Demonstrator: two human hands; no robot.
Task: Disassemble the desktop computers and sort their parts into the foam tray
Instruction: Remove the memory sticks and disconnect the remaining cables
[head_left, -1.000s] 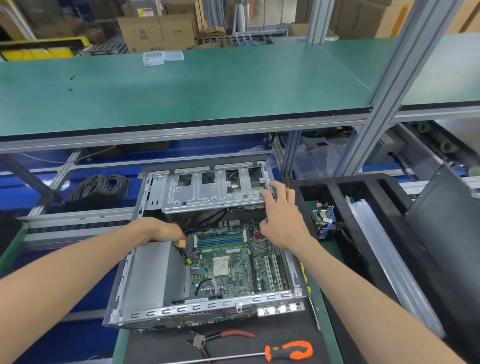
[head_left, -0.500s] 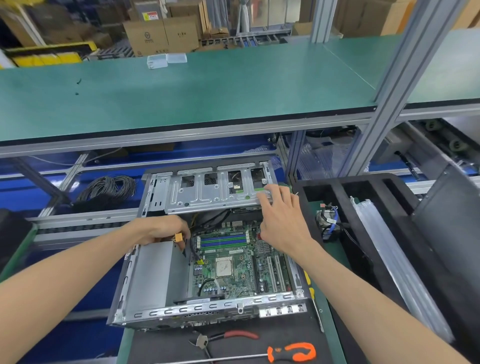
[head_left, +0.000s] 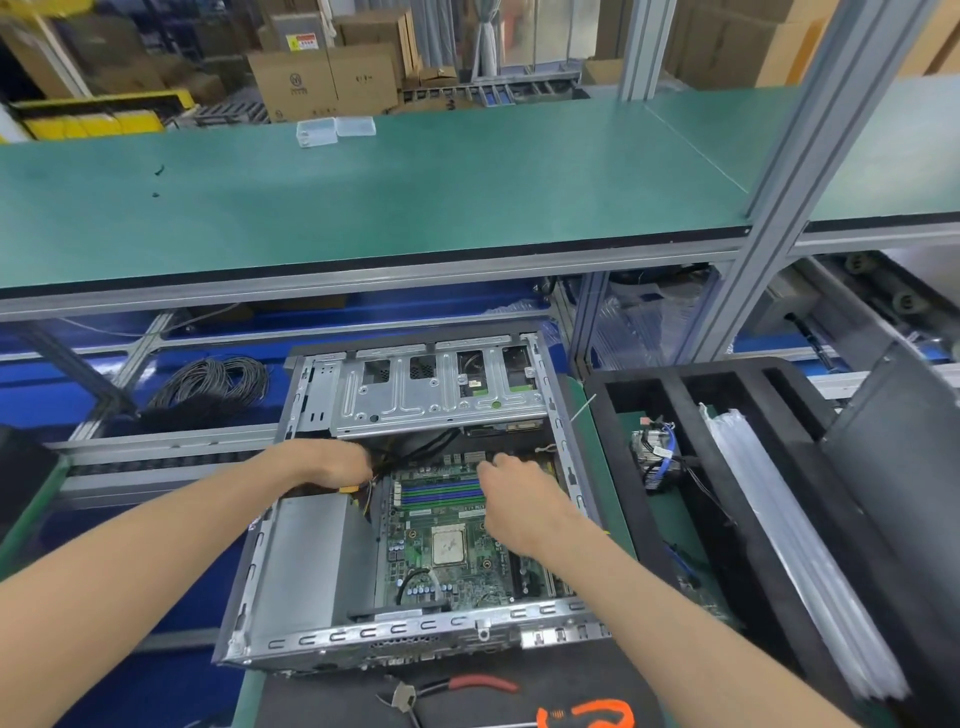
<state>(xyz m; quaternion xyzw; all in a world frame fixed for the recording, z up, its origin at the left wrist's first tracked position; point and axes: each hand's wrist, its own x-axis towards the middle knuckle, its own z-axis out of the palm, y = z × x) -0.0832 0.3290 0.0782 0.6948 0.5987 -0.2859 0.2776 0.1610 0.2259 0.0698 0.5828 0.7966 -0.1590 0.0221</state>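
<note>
Grey sheet steel fills the middle of the head view: the open desktop chassis (head_left: 332, 636) lies flat before me, its drive cage (head_left: 436, 395) hinged up at 12 o'clock and the green motherboard (head_left: 452, 551) bare beneath. My left hand (head_left: 327, 462) sits at 9 o'clock of the board, beside the power supply (head_left: 301, 556), fingers curled down into a bundle of cables (head_left: 384, 460); I judge it pinches a connector, though the fingertips are buried. My right hand (head_left: 511, 491) hovers at the board's 1 o'clock edge, past the blue memory slots (head_left: 441, 491), fingers bent loosely and seemingly holding nothing.

I judge the job to be midway. The cover is off, the CPU socket (head_left: 449, 543) shows no cooler, and the black foam tray (head_left: 675, 395) at 3 o'clock already holds a fan-like part with blue wiring (head_left: 652, 452) and clear sleeves (head_left: 769, 499). Board, power supply and cage remain mounted.

Motion blurs both hands, so contact is uncertain. Pliers (head_left: 447, 688) and an orange-handled screwdriver (head_left: 587, 714) at 6 o'clock are cut off by the frame edge, as is the tray's far side.
</note>
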